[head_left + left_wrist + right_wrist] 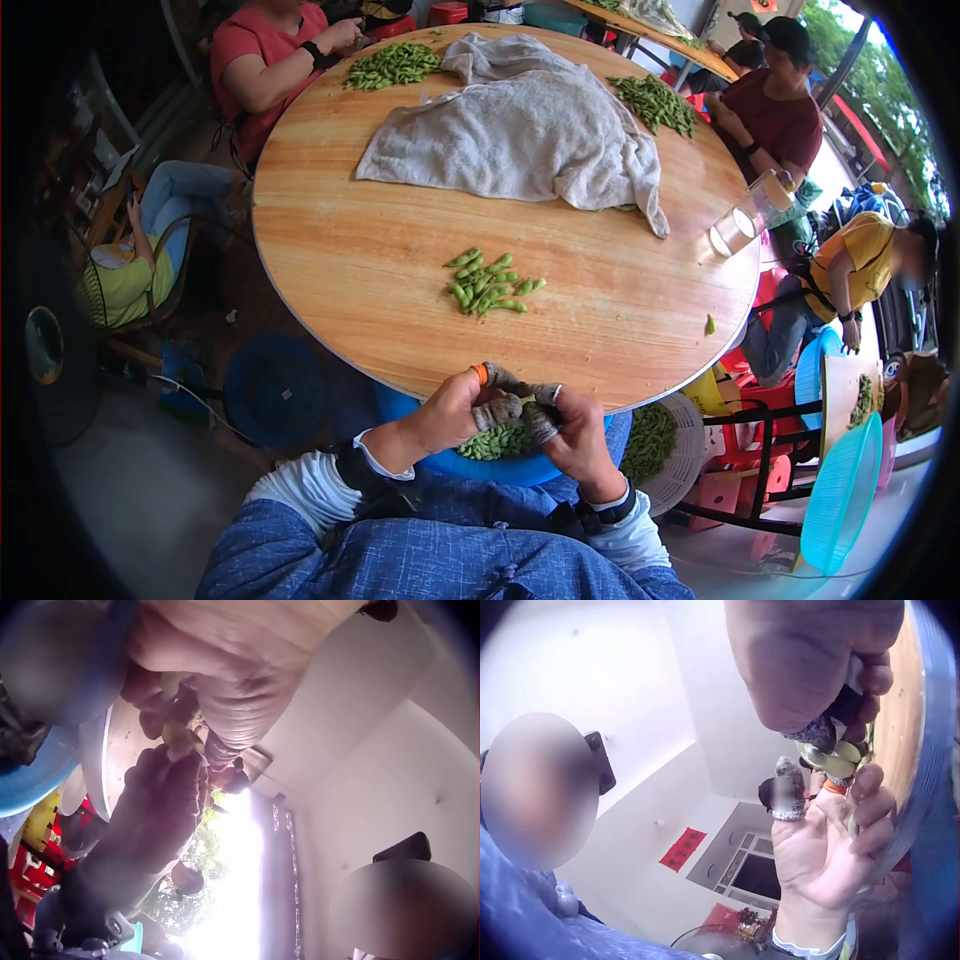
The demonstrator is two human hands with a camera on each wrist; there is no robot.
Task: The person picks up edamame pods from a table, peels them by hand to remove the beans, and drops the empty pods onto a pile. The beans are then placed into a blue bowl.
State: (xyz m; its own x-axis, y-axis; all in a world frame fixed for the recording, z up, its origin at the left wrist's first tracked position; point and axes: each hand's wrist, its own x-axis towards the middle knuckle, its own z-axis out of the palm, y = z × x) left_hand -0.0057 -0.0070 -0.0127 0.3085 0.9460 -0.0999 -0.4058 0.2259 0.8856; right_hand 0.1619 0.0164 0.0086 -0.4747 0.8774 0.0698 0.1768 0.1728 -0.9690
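Over a blue basin (pixel 540 468) at the table's near edge, my two hands meet around a green soybean pod (pixel 829 759). My right hand (pixel 582 440) pinches the pod between thumb and fingers. On its other side my left hand (pixel 440 412) holds it with curled fingers, its thumb standing up in the right wrist view. Knitted grey covers (pixel 789 784) wrap some thumb and finger ends, and an orange band (pixel 834 787) circles one left finger. Loose green beans (pixel 495 442) lie in the basin below. In the left wrist view the pod (pixel 180 741) shows dimly between both hands.
A small pile of pods (pixel 487 283) lies ahead on the round wooden table (pixel 340 250). Beyond it a grey towel (pixel 520 130) is spread, with a clear cup (pixel 733 232) at right. A white basket (pixel 685 480) of pods stands by my right side. Several people sit around.
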